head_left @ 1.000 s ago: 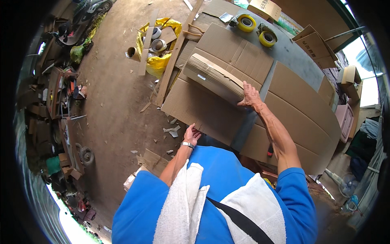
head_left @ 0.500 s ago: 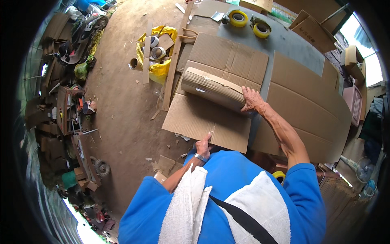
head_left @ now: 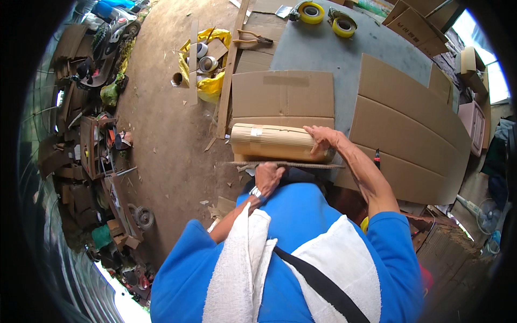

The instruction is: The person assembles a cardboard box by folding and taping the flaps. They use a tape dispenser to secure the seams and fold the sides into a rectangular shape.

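Observation:
A tan, ridged cardboard bundle (head_left: 269,139), with a bit of clear tape near its left end, lies crosswise on a creased cardboard sheet (head_left: 283,97). My right hand (head_left: 321,141) grips the bundle's right end, fingers over the top. Close to my body, the sheet's near flap (head_left: 312,165) stands up and shows almost edge-on. My left hand (head_left: 269,177) is closed on the middle of that flap; its fingertips are partly hidden. The far panel lies flat and carries a strip of tape.
A large cardboard sheet (head_left: 409,129) covers the table's right side, with a red-and-black tool (head_left: 377,159) on it. Two yellow tape rolls (head_left: 311,13) and pliers (head_left: 256,37) lie at the back. Left stands a yellow bag (head_left: 210,86) beside a wooden strip (head_left: 229,91).
The near flap has gone from lying flat to standing up, raised by my left hand. Bundle and sheet have turned square to me, and the bundle has come nearer.

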Tool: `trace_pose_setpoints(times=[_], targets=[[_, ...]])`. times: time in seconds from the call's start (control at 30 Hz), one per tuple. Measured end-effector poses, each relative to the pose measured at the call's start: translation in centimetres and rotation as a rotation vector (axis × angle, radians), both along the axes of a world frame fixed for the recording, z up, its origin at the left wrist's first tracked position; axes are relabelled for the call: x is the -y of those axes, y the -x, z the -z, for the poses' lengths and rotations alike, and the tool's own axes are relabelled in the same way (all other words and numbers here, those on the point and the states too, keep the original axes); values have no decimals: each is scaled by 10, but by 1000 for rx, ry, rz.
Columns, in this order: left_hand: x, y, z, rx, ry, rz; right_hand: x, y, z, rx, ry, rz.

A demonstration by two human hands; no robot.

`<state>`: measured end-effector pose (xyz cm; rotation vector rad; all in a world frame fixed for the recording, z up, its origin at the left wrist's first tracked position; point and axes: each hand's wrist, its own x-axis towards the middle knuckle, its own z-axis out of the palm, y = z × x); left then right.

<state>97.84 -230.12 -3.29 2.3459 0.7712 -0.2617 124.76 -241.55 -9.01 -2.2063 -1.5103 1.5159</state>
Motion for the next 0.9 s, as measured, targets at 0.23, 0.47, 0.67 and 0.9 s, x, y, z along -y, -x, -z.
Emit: trace_pose_setpoints(times=[0.23, 0.47, 0.67, 0.9], targets=[[-27, -28, -32, 109, -400, 265, -22, -17, 5, -135, 138, -115], [-66, -34, 6, 344, -250, 704, -44, -27, 15, -256, 269, -193], [-76, -57, -14, 141, -130, 750, -51, -38, 18, -310, 290, -211], [-65, -56, 9, 110, -171, 573, -125, -108, 64, 66, -191, -138]])
